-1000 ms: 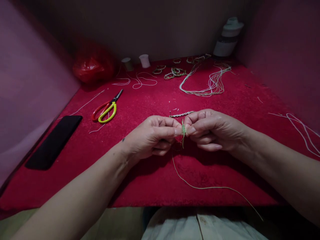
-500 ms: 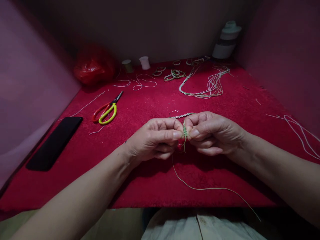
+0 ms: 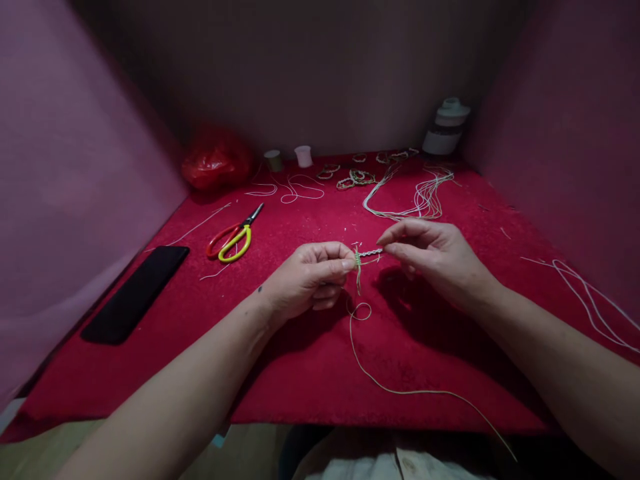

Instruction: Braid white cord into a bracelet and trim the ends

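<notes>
My left hand [image 3: 325, 270] is closed in a pinch on a small green knotted cord [image 3: 357, 260], whose loose ends hang below the fingertips. A pale twisted cord braid [image 3: 370, 253] sticks out to the right of the green knots. My right hand [image 3: 425, 253] hovers at the right end of this braid, thumb and index tips slightly apart; whether they touch the braid is hard to see. Below my hands a long thin cord [image 3: 395, 391] curls once and trails over the front table edge.
Scissors [image 3: 235, 240] with red and yellow handles and a black phone [image 3: 135, 293] lie left. Behind are a red plastic bag [image 3: 217, 160], two thread spools [image 3: 303, 157], braided loops [image 3: 361, 177], a cord bundle [image 3: 425, 200] and a bottle [image 3: 447, 127]. White cord [image 3: 585, 293] lies right.
My right hand has let go of the green knotted cord and moved right, uncovering the pale braid. My left hand keeps its pinch. The whole view has tilted upward slightly.
</notes>
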